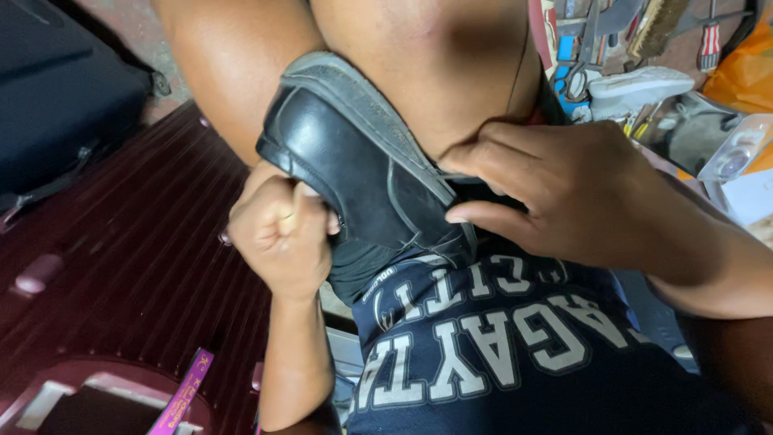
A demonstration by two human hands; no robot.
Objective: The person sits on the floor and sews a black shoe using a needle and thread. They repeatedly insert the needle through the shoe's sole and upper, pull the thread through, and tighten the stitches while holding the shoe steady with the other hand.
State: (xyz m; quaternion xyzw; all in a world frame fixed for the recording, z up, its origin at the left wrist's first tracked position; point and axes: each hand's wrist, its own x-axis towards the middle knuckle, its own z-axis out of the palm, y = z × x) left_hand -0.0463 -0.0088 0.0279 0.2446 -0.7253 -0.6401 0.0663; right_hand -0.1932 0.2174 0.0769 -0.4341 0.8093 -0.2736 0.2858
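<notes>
A black leather shoe (354, 157) with a grey sole lies on its side between my bare knees, sole facing up and away. My left hand (282, 234) is clenched on the shoe's upper near the opening, thumb pressed to the leather. At the heel end, where upper meets sole, my right hand (555, 189) pinches with fingers and thumb. What the right fingertips grip there is hidden. My dark blue shirt with white lettering (499, 346) fills the lower middle.
A maroon ribbed hard suitcase (129, 266) lies at the left, a dark blue case (56, 89) behind it. At the upper right lie scissors (581, 68), a red-handled tool (708, 40), a brush (656, 24), a white sole piece (640, 84) and an orange bag (745, 72).
</notes>
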